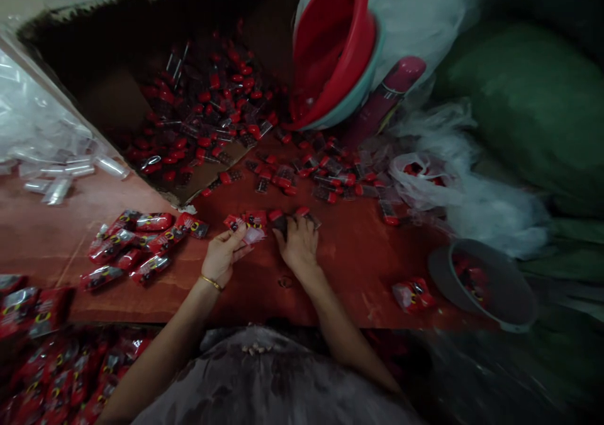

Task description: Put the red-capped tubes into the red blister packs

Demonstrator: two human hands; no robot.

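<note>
My left hand (221, 258), with a gold bangle at the wrist, pinches a small red printed plastic packet (255, 220) whose lower end is clear. My right hand (301, 243) lies palm down on the table, its fingers curled over small dark containers with red caps. One red-capped container (278, 220) shows beside the thumb, and another red cap (302, 211) shows at the fingertips. Left of my hands lies a pile of filled red packets (141, 239). Part of what the right fingers hold is hidden beneath them.
A cardboard box (117, 101) on its side spills red-capped containers (330, 167) onto the red table (349, 255). Behind are a red basin (352, 41) and a pink-capped bottle (391, 91). A grey bowl (495, 286) stands right; clear tubes (70, 167) lie left.
</note>
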